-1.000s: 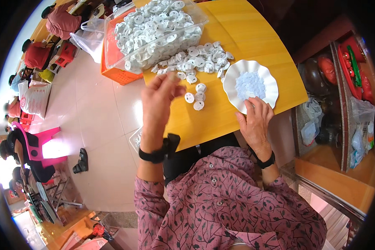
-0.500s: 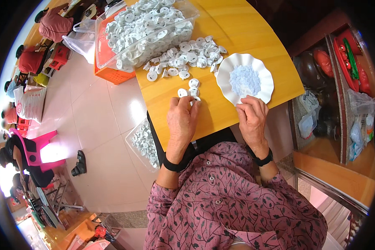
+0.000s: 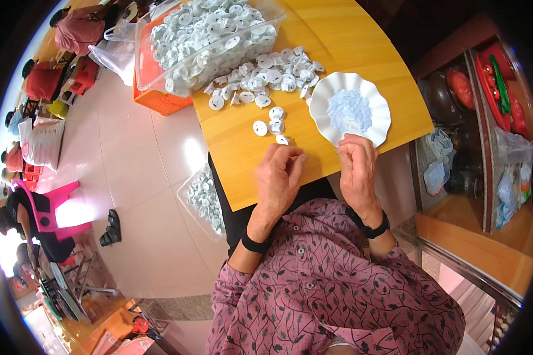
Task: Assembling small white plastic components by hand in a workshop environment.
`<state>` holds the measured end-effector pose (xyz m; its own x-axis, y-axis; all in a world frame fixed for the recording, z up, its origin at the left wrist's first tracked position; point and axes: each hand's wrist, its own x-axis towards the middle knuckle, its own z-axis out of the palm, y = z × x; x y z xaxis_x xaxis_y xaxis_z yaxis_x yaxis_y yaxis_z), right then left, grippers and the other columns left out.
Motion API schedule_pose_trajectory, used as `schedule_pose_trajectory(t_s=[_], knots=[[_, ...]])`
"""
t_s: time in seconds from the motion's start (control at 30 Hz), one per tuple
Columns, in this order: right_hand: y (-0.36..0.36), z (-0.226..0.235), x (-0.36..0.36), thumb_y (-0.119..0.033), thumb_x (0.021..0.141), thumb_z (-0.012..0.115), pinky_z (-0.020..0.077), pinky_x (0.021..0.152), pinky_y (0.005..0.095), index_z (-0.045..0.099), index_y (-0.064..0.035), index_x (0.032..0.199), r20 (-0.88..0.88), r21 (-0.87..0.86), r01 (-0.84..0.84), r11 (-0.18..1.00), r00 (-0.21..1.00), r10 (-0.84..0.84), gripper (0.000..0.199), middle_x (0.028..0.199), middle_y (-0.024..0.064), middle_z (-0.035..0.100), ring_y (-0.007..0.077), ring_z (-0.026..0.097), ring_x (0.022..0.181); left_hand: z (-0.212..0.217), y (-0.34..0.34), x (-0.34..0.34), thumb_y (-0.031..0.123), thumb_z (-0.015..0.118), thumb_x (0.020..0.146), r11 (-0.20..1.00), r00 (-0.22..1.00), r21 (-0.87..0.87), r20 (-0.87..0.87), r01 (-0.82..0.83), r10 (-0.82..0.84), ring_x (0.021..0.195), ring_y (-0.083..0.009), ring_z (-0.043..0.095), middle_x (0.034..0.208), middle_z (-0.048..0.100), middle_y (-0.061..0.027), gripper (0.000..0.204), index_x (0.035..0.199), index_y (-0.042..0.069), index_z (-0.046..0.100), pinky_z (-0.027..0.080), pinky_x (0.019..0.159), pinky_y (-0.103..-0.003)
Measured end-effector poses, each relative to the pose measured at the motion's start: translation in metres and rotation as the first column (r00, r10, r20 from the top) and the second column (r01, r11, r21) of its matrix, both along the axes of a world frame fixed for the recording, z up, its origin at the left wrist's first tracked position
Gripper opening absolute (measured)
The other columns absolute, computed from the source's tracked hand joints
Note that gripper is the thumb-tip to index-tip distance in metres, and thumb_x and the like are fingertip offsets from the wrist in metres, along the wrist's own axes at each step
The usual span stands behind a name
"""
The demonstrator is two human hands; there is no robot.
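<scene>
My left hand (image 3: pixel 278 177) is over the near part of the yellow table, fingers bent and thumb drawn in; anything within them is hidden. Just beyond its knuckles lies a small white round plastic piece (image 3: pixel 282 139). Several like pieces (image 3: pixel 276 126) sit in a small group farther up. At the near rim of a white scalloped plate (image 3: pixel 380 121), my right hand (image 3: pixel 359 174) has its fingertips pinched together, and I cannot make out what they hold. Small pale blue flakes (image 3: pixel 348 110) are heaped in the plate.
Beyond the hands, a loose pile of white pieces (image 3: pixel 272 76) lies against a full clear bin (image 3: pixel 219 65), with an orange crate (image 3: pixel 160 102) beneath. A tub of small parts (image 3: pixel 204 201) stands on the floor at left. Shelves (image 3: pixel 485 148) are at right. Other people sit far left.
My left hand has moved right and nearer to me, away from the small group, and its fingers have closed up. The fingers of my right hand have drawn together beside the plate.
</scene>
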<state>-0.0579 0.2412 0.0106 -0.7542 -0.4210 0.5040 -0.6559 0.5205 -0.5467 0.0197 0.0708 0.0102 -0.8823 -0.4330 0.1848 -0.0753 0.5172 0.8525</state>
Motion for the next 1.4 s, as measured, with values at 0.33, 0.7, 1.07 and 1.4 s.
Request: schedule_pose_trajectory(t_s=[0.33,0.7,1.07,1.4], knots=[[-0.016,0.011,0.016,-0.001,0.090,0.062,0.0394,0.089,0.0430,0.054,-0.0051,0.099,0.082,0.010,-0.191,0.981,0.978,0.190,0.013,0.103,0.0117,0.058,0.0311,0.055,0.098,-0.007,0.009,0.006,0.003,0.064,0.096,0.861,0.968,0.442,-0.122,0.251,-0.220,0.080,-0.0115,0.065,0.092,0.064,-0.0054,0.014,0.109,-0.003,0.066,0.056,0.066,-0.024],[-0.025,0.003,0.022,-0.002,0.094,0.060,0.0475,0.080,0.0402,0.056,-0.0007,0.100,0.288,-0.200,-0.197,0.960,0.925,0.250,0.006,0.100,0.0137,0.059,0.0315,0.059,0.091,-0.012,0.001,0.010,0.020,0.060,0.102,0.395,0.987,0.916,-0.003,0.067,-0.162,0.068,-0.0105,0.062,0.081,0.064,-0.0047,0.021,0.100,-0.001,0.061,0.053,0.060,-0.023],[-0.037,0.005,0.032,-0.005,0.095,0.065,0.0526,0.065,0.0273,0.059,0.0023,0.095,0.629,-0.425,-0.044,0.904,0.704,0.330,0.010,0.096,0.0087,0.059,0.0127,0.063,0.073,-0.019,0.003,0.011,0.021,0.061,0.102,0.272,0.995,0.961,-0.014,0.039,-0.094,0.060,-0.0086,0.057,0.074,0.062,-0.0026,0.022,0.099,0.000,0.062,0.046,0.054,-0.021],[-0.036,-0.011,0.026,-0.002,0.097,0.059,0.0494,0.067,0.0257,0.056,0.0021,0.096,0.588,-0.401,-0.009,0.916,0.764,0.265,0.005,0.092,0.0072,0.058,0.0119,0.060,0.074,-0.020,-0.009,-0.001,0.005,0.067,0.093,0.984,0.986,0.118,-0.087,-0.130,0.141,0.070,-0.0149,0.058,0.092,0.058,-0.0096,0.023,0.116,0.002,0.064,0.048,0.061,-0.028]])
